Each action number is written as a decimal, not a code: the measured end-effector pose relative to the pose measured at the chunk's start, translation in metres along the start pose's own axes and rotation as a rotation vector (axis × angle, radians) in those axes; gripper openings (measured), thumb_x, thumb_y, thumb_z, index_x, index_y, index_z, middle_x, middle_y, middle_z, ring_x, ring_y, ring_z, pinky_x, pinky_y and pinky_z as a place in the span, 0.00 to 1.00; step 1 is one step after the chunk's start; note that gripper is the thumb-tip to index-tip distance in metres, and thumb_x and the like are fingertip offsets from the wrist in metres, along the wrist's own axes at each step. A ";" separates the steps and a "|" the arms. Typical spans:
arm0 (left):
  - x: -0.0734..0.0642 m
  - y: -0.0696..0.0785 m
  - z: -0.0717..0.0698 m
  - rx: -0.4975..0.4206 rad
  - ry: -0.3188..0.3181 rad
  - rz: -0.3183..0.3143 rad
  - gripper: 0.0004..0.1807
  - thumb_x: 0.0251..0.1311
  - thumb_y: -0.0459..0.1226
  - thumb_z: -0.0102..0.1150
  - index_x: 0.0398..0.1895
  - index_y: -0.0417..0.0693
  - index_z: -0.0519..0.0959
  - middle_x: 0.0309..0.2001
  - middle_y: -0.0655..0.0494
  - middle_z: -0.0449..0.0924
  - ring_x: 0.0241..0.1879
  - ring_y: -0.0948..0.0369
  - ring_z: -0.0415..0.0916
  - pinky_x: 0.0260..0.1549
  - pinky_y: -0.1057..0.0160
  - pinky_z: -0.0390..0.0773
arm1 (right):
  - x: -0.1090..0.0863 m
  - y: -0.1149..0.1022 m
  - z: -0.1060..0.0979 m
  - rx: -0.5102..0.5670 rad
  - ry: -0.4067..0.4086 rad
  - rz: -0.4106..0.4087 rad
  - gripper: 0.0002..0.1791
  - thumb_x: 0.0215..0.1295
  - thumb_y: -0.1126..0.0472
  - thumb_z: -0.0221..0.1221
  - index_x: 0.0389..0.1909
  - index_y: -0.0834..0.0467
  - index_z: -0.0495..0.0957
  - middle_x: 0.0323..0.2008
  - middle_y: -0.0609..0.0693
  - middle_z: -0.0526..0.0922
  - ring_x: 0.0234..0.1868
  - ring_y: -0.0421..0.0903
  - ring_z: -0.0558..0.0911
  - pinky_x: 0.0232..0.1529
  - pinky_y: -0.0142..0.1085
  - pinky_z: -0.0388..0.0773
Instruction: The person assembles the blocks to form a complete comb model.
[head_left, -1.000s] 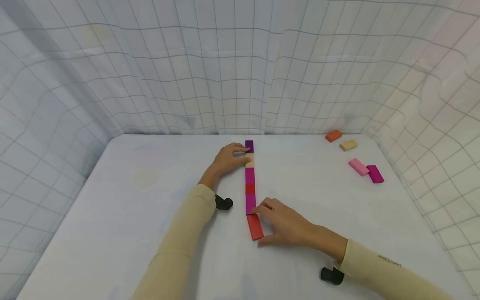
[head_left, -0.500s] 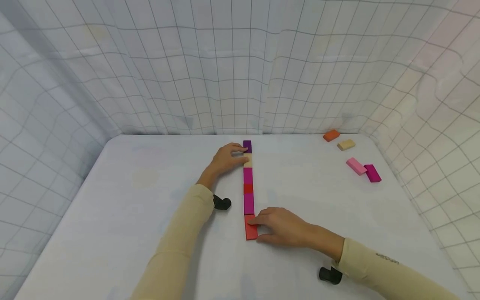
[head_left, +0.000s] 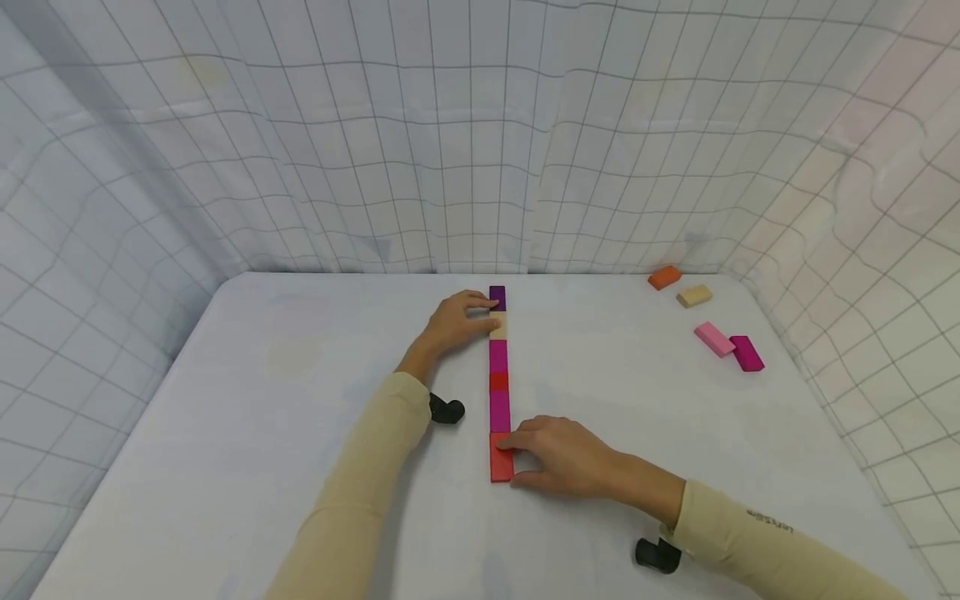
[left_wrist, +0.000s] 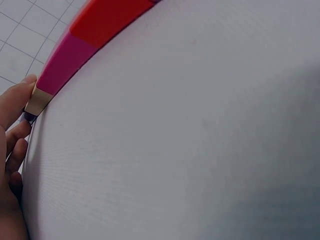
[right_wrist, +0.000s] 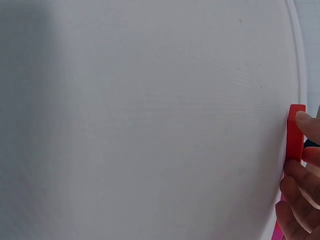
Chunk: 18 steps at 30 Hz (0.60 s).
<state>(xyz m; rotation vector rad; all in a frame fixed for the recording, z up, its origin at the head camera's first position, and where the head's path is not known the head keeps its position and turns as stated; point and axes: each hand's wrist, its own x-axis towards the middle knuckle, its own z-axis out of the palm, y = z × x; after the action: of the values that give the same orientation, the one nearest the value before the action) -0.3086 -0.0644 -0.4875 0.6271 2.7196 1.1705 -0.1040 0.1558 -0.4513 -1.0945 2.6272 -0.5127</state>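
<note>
A row of flat coloured blocks runs straight down the table in the head view: a purple block [head_left: 497, 297] farthest, then a tan block [head_left: 498, 326], a magenta block [head_left: 498, 355], a red block [head_left: 498, 381], another magenta block [head_left: 499, 411] and a larger red block [head_left: 500, 468] nearest. My left hand [head_left: 455, 320] rests at the far end, index finger on the purple block and thumb on the tan one. My right hand [head_left: 566, 457] holds the near red block, its index finger over the top and its thumb at the near right corner.
At the table's back right lie an orange block [head_left: 664, 277], a tan block [head_left: 694, 295], a pink block [head_left: 714, 339] and a dark magenta block [head_left: 747, 353]. White gridded curtains [head_left: 480, 158] enclose the table [head_left: 300, 433].
The near red block, slanted a second ago, has turned and shifted left into line with the row. My right fingers have come down onto it. The left hand stays in place.
</note>
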 end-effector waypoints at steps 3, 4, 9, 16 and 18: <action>0.000 0.000 0.000 0.005 0.002 0.002 0.28 0.66 0.51 0.67 0.66 0.51 0.82 0.68 0.50 0.74 0.71 0.51 0.65 0.70 0.46 0.62 | 0.000 -0.001 0.000 -0.008 0.007 0.014 0.27 0.64 0.47 0.72 0.61 0.52 0.84 0.51 0.43 0.86 0.52 0.41 0.82 0.54 0.39 0.81; 0.000 0.001 0.000 0.006 0.002 0.004 0.28 0.66 0.51 0.67 0.66 0.51 0.82 0.68 0.51 0.74 0.71 0.51 0.65 0.70 0.46 0.62 | 0.000 -0.001 0.000 -0.009 0.011 0.019 0.27 0.63 0.46 0.72 0.61 0.52 0.84 0.50 0.43 0.86 0.51 0.40 0.82 0.53 0.39 0.81; 0.002 0.001 0.000 0.007 0.011 0.012 0.28 0.65 0.51 0.68 0.65 0.52 0.82 0.68 0.51 0.74 0.71 0.51 0.65 0.70 0.47 0.62 | -0.001 0.003 -0.001 -0.008 0.017 0.023 0.28 0.63 0.45 0.72 0.61 0.52 0.83 0.50 0.43 0.85 0.49 0.39 0.81 0.51 0.38 0.82; 0.002 -0.003 0.002 0.011 0.009 0.016 0.28 0.65 0.51 0.68 0.65 0.52 0.82 0.68 0.50 0.74 0.71 0.51 0.65 0.70 0.47 0.62 | -0.007 0.013 -0.015 0.028 -0.016 0.057 0.28 0.62 0.47 0.73 0.62 0.50 0.83 0.49 0.41 0.84 0.48 0.37 0.81 0.52 0.41 0.81; 0.001 -0.004 0.002 0.013 0.010 0.014 0.28 0.65 0.51 0.68 0.65 0.51 0.82 0.68 0.49 0.74 0.71 0.50 0.65 0.70 0.47 0.62 | -0.010 0.018 -0.021 0.040 -0.018 0.072 0.27 0.62 0.48 0.73 0.62 0.50 0.83 0.48 0.40 0.84 0.48 0.38 0.81 0.53 0.42 0.81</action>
<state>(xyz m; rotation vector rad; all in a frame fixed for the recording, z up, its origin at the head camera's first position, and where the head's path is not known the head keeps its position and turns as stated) -0.3100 -0.0649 -0.4917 0.6440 2.7378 1.1634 -0.1160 0.1793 -0.4382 -0.9836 2.6188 -0.5347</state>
